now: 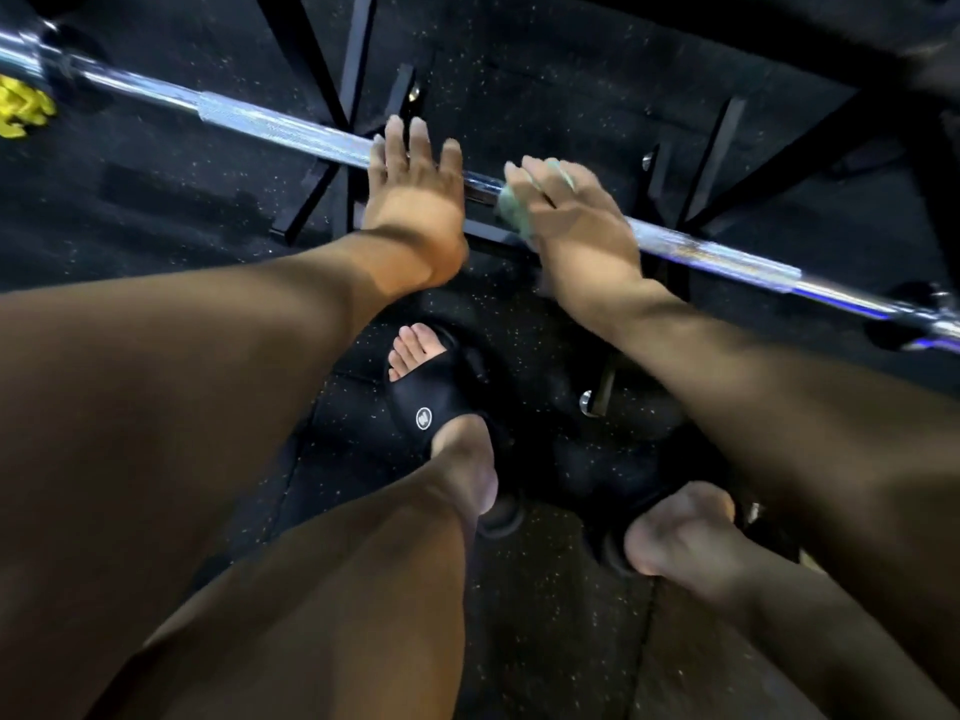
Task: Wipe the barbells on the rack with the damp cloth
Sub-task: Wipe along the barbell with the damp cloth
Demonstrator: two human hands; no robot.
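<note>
You had the chrome barbell [291,132] lying across the view from upper left to lower right, resting on the black rack frame [322,200] above the speckled rubber floor [171,200]. Your left hand [415,200] lay on the smooth middle of the shaft with its fingers straight and spread, bracing rather than gripping. Your right hand [571,220] sat just beside it, fingers curled over the bar with the pale green damp cloth [511,210] bunched underneath; the blur hid how fully the cloth wrapped the shaft. The bar looked heavy, rigid and unlikely to shift, though it could have rolled, so the steadying palm was sensible. The cloth was soft and limp, so it probably needed firm squeezing round the steel, and it would likely have dragged on the knurled sections and slid on the smooth ones.
</note>
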